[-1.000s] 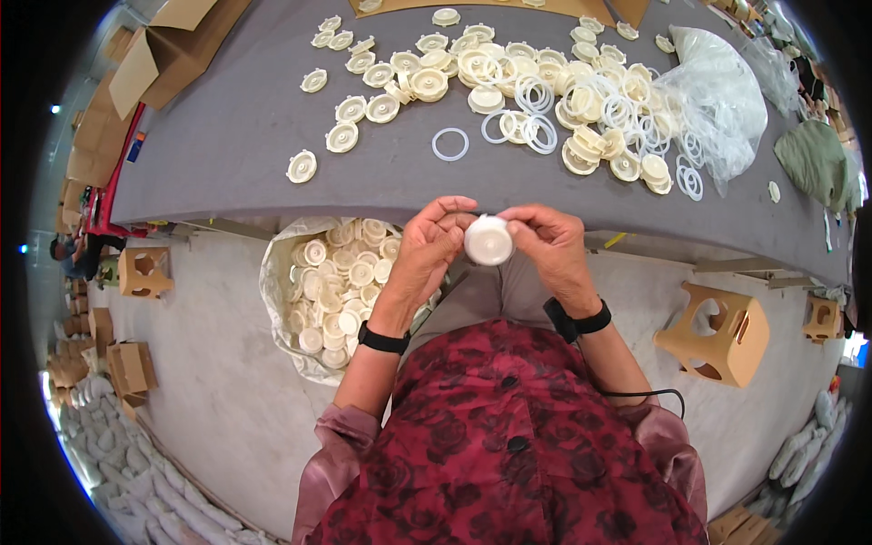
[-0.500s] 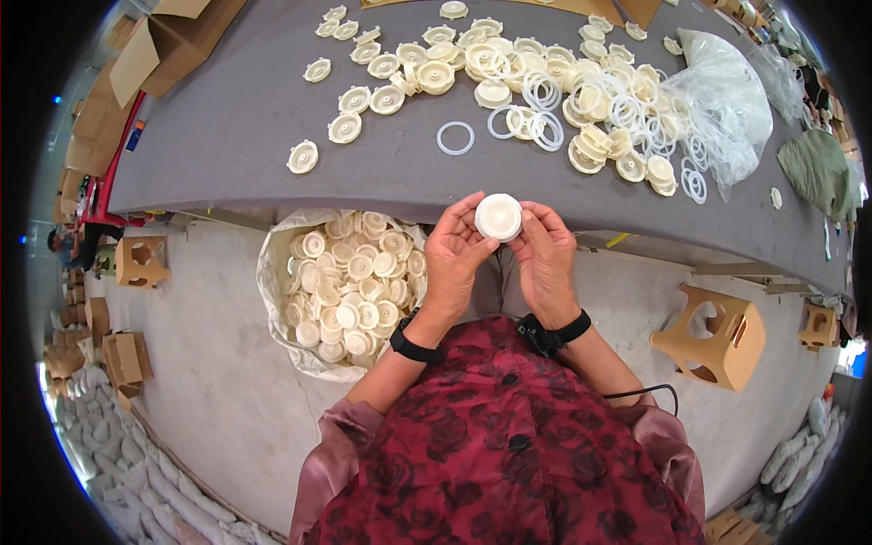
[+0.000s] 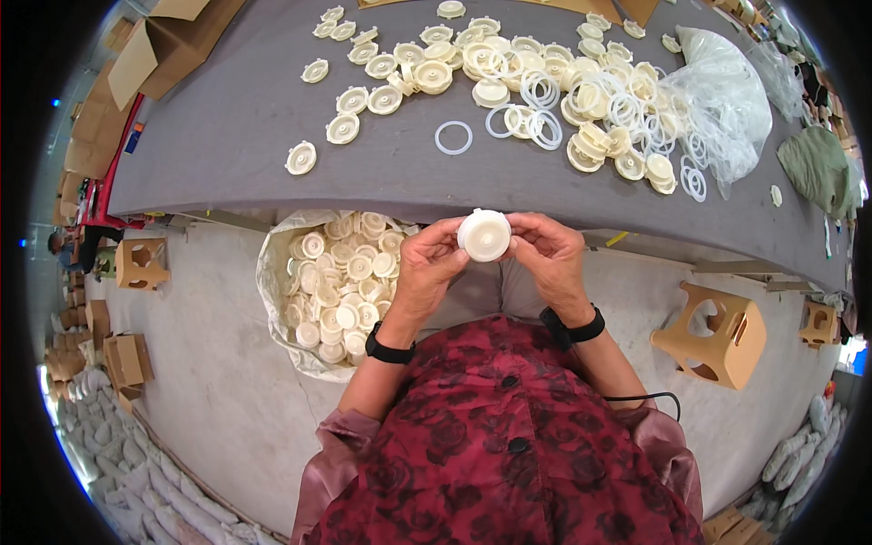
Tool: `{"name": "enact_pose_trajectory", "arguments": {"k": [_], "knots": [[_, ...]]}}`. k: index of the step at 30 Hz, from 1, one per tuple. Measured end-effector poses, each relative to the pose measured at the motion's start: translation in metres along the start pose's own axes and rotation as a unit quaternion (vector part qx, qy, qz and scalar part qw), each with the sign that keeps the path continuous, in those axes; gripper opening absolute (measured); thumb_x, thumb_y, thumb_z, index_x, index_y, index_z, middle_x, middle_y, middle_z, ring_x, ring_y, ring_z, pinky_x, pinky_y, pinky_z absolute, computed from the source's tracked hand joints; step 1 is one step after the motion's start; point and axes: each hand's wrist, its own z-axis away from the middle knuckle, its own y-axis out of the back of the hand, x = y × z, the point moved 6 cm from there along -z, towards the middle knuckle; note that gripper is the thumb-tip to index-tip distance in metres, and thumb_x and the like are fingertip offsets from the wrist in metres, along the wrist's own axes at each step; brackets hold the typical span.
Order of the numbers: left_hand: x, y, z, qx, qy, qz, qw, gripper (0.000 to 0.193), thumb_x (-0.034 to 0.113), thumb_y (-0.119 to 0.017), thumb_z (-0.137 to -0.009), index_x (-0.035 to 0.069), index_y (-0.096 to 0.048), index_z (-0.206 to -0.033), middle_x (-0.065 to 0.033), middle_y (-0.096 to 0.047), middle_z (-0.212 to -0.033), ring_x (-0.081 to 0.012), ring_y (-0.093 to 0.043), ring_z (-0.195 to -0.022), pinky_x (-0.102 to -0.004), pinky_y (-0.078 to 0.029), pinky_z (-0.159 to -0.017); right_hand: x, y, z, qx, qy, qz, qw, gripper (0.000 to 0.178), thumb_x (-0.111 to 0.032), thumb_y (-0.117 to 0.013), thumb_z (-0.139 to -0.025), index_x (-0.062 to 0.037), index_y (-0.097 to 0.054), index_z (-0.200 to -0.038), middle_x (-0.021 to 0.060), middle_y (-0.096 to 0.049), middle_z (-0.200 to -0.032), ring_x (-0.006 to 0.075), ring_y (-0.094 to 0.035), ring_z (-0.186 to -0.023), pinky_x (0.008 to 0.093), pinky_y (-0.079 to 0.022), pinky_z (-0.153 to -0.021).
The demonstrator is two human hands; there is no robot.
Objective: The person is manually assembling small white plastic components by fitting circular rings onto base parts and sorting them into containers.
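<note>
Working at the near edge of the grey table (image 3: 227,118), with a sack of caps (image 3: 341,282) below its left side, you pinch one round cream cap (image 3: 483,234) between your left hand (image 3: 429,265) and right hand (image 3: 549,259), fingertips closed on its rim. Keep pressure even all around it.

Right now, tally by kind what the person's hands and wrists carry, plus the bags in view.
Cream round cap, pinched between left hand and right hand: 1
Black wristbands, one on the left wrist and one on the right: 2
White sack of caps on the floor: 1
Clear plastic bag on the grey table: 1
Total: 5
</note>
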Motion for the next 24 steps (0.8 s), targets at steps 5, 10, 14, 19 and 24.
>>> {"name": "enact_pose_trajectory", "arguments": {"k": [5, 10, 14, 19, 24], "knots": [[0.007, 0.002, 0.003, -0.012, 0.018, -0.021, 1.0, 0.045, 0.015, -0.072, -0.089, -0.005, -0.059, -0.128, -0.0116, -0.066, -0.12, -0.0184, -0.063, -0.111, -0.033, -0.047, -0.1, -0.003, 0.0, 0.005, -0.082, 0.013, 0.036, 0.996, 0.033, 0.003, -0.063, -0.09, 0.0028, -0.063, -0.123, 0.0071, -0.07, -0.1, 0.01, -0.064, -0.083, 0.0234, -0.052, -0.076], [0.005, 0.006, 0.006, -0.034, 0.045, 0.004, 0.998, 0.045, 0.019, -0.072, -0.09, -0.005, -0.061, -0.125, -0.012, -0.066, -0.118, -0.02, -0.062, -0.111, -0.0341, -0.047, -0.1, -0.006, -0.002, 0.007, -0.074, 0.051, 0.092, 0.992, 0.029, -0.002, -0.065, -0.088, 0.0009, -0.068, -0.117, 0.0045, -0.07, -0.096, 0.009, -0.063, -0.082, 0.0234, -0.051, -0.075], [0.012, 0.0, 0.004, -0.073, 0.053, -0.054, 0.994, 0.037, 0.021, -0.07, -0.091, -0.005, -0.066, -0.118, -0.0108, -0.067, -0.112, -0.0188, -0.062, -0.105, -0.0324, -0.046, -0.096, -0.013, -0.004, 0.003, -0.121, 0.091, 0.161, 0.975, 0.025, -0.005, -0.065, -0.088, 0.001, -0.07, -0.111, 0.0048, -0.071, -0.095, 0.0089, -0.064, -0.082, 0.024, -0.052, -0.074], [0.021, 0.001, -0.005, -0.143, 0.078, -0.131, 0.978, 0.032, 0.022, -0.065, -0.095, -0.005, -0.067, -0.112, -0.0092, -0.067, -0.106, -0.017, -0.061, -0.101, -0.0304, -0.046, -0.092, -0.014, -0.008, 0.003, -0.132, 0.04, 0.161, 0.977, 0.026, -0.006, -0.065, -0.088, 0.0016, -0.068, -0.113, 0.0055, -0.071, -0.095, 0.0089, -0.064, -0.082, 0.0244, -0.053, -0.072], [0.03, -0.011, -0.015, -0.162, 0.164, -0.19, 0.954, 0.037, 0.021, -0.066, -0.093, -0.003, -0.061, -0.121, -0.0072, -0.066, -0.101, -0.0143, -0.062, -0.097, -0.0279, -0.047, -0.088, -0.006, -0.011, 0.004, -0.157, -0.064, 0.125, 0.978, 0.028, -0.005, -0.064, -0.09, 0.0019, -0.067, -0.117, 0.0068, -0.07, -0.096, 0.0096, -0.065, -0.081, 0.0226, -0.054, -0.072]]}}
